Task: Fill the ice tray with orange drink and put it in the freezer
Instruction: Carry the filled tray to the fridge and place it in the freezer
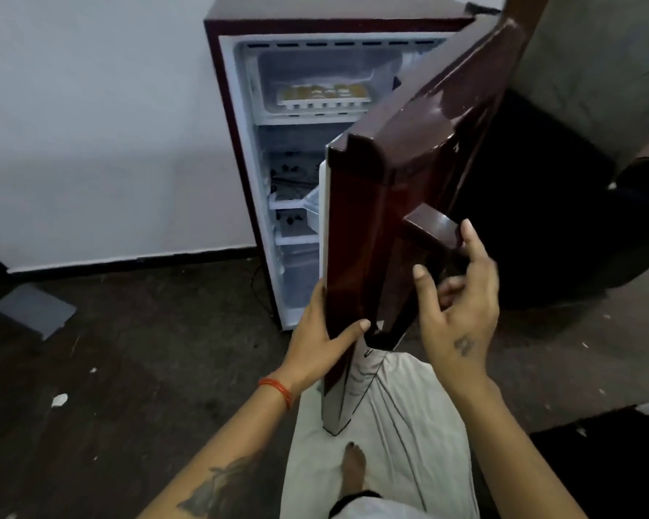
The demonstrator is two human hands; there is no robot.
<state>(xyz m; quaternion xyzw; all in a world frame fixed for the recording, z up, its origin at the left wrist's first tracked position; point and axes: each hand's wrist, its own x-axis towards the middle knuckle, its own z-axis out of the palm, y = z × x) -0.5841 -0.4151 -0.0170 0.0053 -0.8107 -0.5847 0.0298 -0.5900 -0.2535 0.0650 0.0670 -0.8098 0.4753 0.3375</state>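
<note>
we see filled ice tray (pixel 323 96) in freezer (pixel 315 82); left hand (pixel 321 340) grips fridge door (pixel 383 234) edge, right hand (pixel 459 309) loosely spread, holding nothing, near handle (pixel 429 226)

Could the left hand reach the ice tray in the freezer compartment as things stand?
Probably yes. The left hand is on the door edge, on the open side; the ice tray sits at the compartment's front, unblocked. The hand would have to let go first.

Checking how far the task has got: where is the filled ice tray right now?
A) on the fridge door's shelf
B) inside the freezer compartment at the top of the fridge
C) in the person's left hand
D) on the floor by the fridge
B: the ice tray, its cells holding orange drink, sits in the freezer compartment at the fridge's top, while both hands are at the fridge door.
</note>
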